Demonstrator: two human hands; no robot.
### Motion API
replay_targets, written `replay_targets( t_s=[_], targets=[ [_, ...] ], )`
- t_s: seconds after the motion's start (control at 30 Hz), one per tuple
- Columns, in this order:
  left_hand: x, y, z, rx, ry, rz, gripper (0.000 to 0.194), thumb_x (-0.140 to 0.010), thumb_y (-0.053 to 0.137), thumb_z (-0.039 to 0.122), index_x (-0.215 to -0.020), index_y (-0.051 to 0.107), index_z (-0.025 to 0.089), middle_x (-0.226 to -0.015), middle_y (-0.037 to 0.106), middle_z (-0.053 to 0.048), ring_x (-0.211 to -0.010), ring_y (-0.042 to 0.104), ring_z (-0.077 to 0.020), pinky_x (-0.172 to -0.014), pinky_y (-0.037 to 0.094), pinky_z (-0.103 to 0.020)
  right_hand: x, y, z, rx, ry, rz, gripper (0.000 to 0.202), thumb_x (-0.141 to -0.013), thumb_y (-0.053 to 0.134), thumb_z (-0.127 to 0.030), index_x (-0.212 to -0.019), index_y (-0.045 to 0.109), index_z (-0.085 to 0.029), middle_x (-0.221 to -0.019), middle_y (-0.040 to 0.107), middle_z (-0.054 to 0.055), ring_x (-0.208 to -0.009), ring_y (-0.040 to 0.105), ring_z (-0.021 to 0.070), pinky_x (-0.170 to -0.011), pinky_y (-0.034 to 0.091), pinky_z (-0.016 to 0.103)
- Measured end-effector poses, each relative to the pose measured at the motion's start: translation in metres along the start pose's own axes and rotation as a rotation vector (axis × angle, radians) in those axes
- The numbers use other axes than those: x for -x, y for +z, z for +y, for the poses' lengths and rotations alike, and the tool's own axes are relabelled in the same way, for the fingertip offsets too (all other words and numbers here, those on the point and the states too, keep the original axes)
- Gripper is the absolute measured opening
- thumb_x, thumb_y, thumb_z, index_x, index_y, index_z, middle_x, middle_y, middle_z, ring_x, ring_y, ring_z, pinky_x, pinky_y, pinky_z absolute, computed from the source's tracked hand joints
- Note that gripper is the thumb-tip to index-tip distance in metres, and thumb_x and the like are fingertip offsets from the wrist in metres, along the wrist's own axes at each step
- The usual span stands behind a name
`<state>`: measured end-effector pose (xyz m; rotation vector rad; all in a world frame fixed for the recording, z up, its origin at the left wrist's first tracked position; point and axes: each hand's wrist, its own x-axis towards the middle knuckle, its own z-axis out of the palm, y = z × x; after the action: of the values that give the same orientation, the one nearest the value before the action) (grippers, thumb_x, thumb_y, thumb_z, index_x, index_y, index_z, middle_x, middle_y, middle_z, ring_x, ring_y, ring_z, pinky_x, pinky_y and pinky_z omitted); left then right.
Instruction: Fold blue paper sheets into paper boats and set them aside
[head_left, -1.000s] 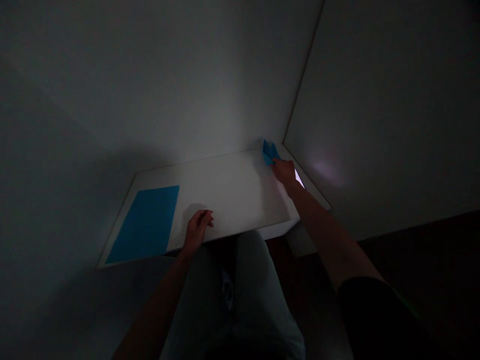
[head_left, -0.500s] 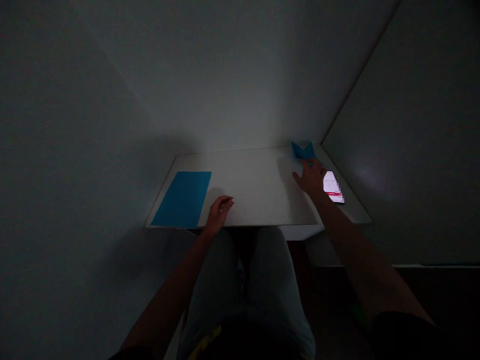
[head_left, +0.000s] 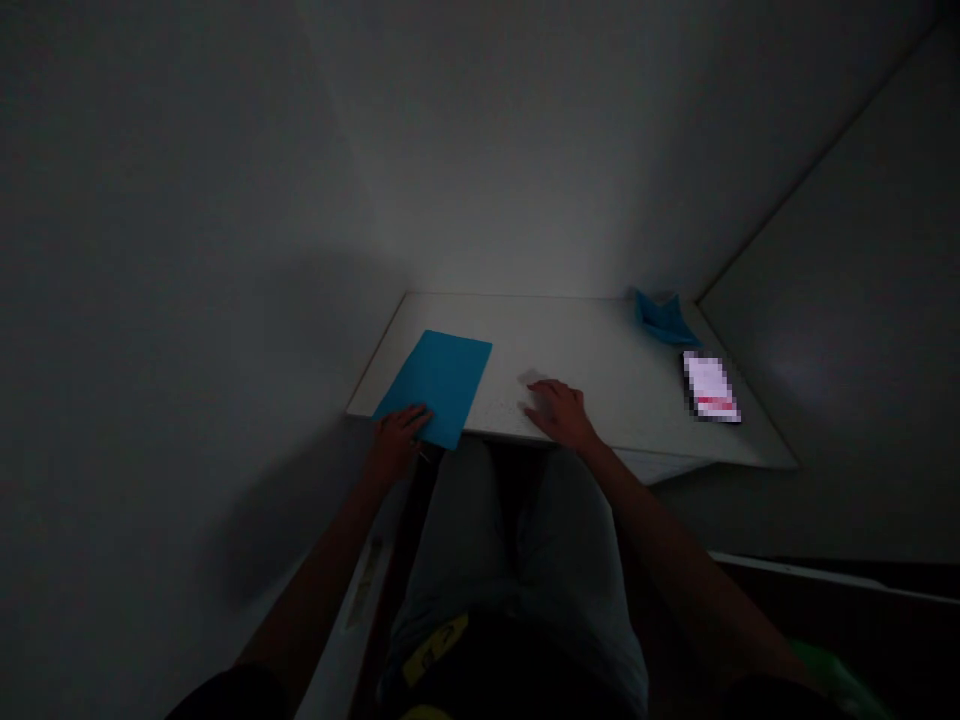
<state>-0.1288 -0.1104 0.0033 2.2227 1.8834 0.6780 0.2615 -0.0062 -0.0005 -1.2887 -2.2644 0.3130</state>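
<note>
My left hand is at the near edge of a flat blue sheet of paper, fingers lying over its near-left part and the thumb low by the edge, so the sheet is held there. The paper's near corner sticks out past the table's front edge. My right hand is empty, its thumb and fingers apart, just above the white table to the right of the paper. At the back right stands a folded blue paper shape, like a paper boat, apart from both hands.
A lit phone lies on the right part of the table, in front of the folded paper. Walls close in behind and at both sides. My legs are under the front edge. The light is dim.
My right hand has left the folded paper and come left to the table's front middle. My left hand has moved left onto the blue sheet, which has turned slightly. The view has shifted left.
</note>
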Motion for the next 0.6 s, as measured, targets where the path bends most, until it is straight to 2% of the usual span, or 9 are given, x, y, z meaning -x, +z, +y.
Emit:
replay_targets(
  t_s=[0.1, 0.2, 0.27, 0.37, 0.43, 0.53, 0.6],
  targets=[
    [-0.007, 0.006, 0.036, 0.074, 0.127, -0.058, 0.046, -0.096, 0.059, 0.019, -0.135, 0.076, 0.036, -0.14, 0.076, -0.006, -0.13, 0.067, -0.0324, -0.122, 0.036, -0.058, 0.009, 0.002, -0.016, -0.019, -0.134, -0.093, 0.071, -0.097, 0.068, -0.057, -0.161, 0.052, -0.029, -0.161, 0.057, 0.015, -0.145, 0.052, 0.037, -0.116, 0.036, 0.052],
    [-0.024, 0.008, 0.081, 0.097, 0.265, -0.103, 0.048, -0.094, 0.06, 0.013, -0.131, 0.078, 0.038, -0.129, 0.08, -0.005, -0.12, 0.071, -0.0299, -0.121, 0.038, -0.055, 0.014, -0.002, -0.021, 0.001, -0.189, -0.14, 0.083, -0.092, 0.075, -0.051, -0.166, 0.045, -0.029, -0.17, 0.048, 0.014, -0.152, 0.046, 0.0376, -0.119, 0.032, 0.052],
    [-0.038, 0.005, 0.11, 0.052, 0.344, -0.122, 0.046, -0.096, 0.06, 0.013, -0.13, 0.078, 0.038, -0.126, 0.081, -0.005, -0.118, 0.072, -0.0282, -0.122, 0.037, -0.054, 0.016, -0.006, -0.019, 0.003, -0.179, -0.15, 0.077, -0.091, 0.076, -0.041, -0.162, 0.052, -0.029, -0.167, 0.052, 0.013, -0.15, 0.049, 0.0363, -0.118, 0.032, 0.051],
    [-0.059, -0.011, 0.143, -0.023, 0.429, -0.164, 0.043, -0.101, 0.06, 0.017, -0.136, 0.074, 0.038, -0.124, 0.081, -0.003, -0.115, 0.073, -0.0256, -0.12, 0.04, -0.051, 0.015, -0.017, -0.008, -0.033, -0.128, -0.136, 0.057, -0.089, 0.074, -0.029, -0.145, 0.07, -0.03, -0.153, 0.067, 0.01, -0.14, 0.06, 0.0344, -0.116, 0.032, 0.052],
    [-0.071, -0.026, 0.151, 0.001, 0.412, -0.096, 0.045, -0.102, 0.067, 0.033, -0.147, 0.067, 0.035, -0.128, 0.079, -0.006, -0.12, 0.072, -0.0277, -0.12, 0.042, -0.051, 0.013, -0.03, 0.0, -0.073, -0.078, -0.096, 0.047, -0.088, 0.072, -0.027, -0.135, 0.076, -0.03, -0.14, 0.076, 0.01, -0.13, 0.067, 0.0346, -0.115, 0.035, 0.054],
    [-0.084, -0.046, 0.143, 0.206, 0.326, 0.098, 0.092, -0.086, 0.084, 0.06, -0.163, 0.046, 0.028, -0.146, 0.069, -0.014, -0.134, 0.065, -0.0338, -0.119, 0.045, -0.053, 0.008, -0.057, 0.007, -0.2, -0.03, -0.003, 0.04, -0.088, 0.07, -0.027, -0.127, 0.08, -0.029, -0.125, 0.082, 0.009, -0.116, 0.074, 0.0343, -0.11, 0.044, 0.053],
    [-0.093, -0.051, 0.131, 0.411, 0.285, 0.175, 0.112, -0.077, 0.09, 0.065, -0.167, 0.037, 0.026, -0.154, 0.063, -0.017, -0.137, 0.063, -0.0342, -0.117, 0.048, -0.053, 0.001, -0.079, 0.006, -0.346, -0.032, 0.051, 0.037, -0.089, 0.067, -0.028, -0.123, 0.081, -0.027, -0.12, 0.083, 0.007, -0.11, 0.076, 0.0316, -0.102, 0.053, 0.046]
  ],
)
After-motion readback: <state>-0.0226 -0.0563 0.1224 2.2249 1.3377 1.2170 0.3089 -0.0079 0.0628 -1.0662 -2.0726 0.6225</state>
